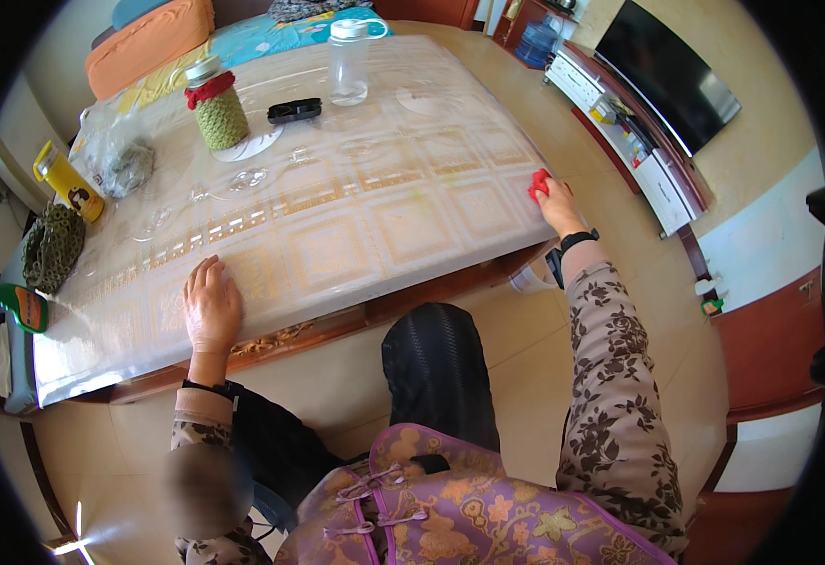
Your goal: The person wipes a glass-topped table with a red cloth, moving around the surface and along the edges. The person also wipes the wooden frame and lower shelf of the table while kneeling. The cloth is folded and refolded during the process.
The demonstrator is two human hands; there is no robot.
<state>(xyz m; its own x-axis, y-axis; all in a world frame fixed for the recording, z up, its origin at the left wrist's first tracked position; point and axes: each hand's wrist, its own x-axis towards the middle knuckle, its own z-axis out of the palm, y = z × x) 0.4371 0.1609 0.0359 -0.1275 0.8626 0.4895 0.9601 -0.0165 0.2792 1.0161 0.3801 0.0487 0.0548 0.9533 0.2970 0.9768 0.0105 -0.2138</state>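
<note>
My right hand (pixel 558 205) grips a bunched red cloth (pixel 539 185) at the right edge of the table (pixel 398 233). A transparent patterned cover lies over the tabletop. My left hand (pixel 212 302) rests palm down near the table's front edge, fingers slightly apart, holding nothing. A jar in a green knitted sleeve with a red rim (pixel 220 113) stands towards the back left, on a white round patch. To its right lies a black case (pixel 294 110), and a clear plastic bottle with a white lid (pixel 349 67) stands farther right.
At the table's left are a plastic bag (pixel 119 159), a yellow flask (pixel 70 183), a dark green woven basket (pixel 54 251) and a green spray bottle (pixel 25 307). A white bucket (pixel 531 277) stands below the right corner. A television (pixel 666 74) and low cabinet (pixel 620 134) line the right wall.
</note>
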